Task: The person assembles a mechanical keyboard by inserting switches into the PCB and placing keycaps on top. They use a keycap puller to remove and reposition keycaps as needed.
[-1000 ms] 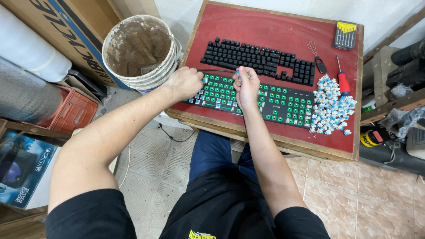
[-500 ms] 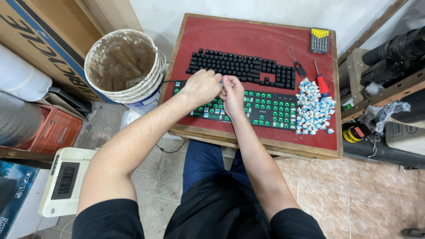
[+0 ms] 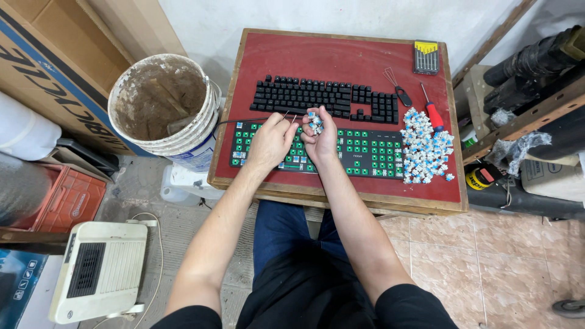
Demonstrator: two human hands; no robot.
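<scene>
Head view, looking down: the left hand point(image 3: 270, 141) pinched a thin wire puller tool point(image 3: 286, 116), fingers narrow around its handle, prongs pointing toward the right hand, likely so the tool stayed ready over the board. The right hand point(image 3: 319, 135) was cupped, fingers curled shut on a small cluster of blue key switches point(image 3: 315, 120), held up just above the green keyboard plate point(image 3: 359, 151), apparently to keep loose pieces together. That stripped keyboard lay on the red counter point(image 3: 341, 58), nearest the person, within easy reach of both hands. A black keyboard point(image 3: 323, 96) with caps on sat just behind it. A pile of blue switches point(image 3: 425, 146) lay just beside the plate's right end, beside a red screwdriver point(image 3: 432, 113). A small bit set point(image 3: 426, 56) sat at the far right corner. A dirty white bucket point(image 3: 163, 109) stood left of the counter.
</scene>
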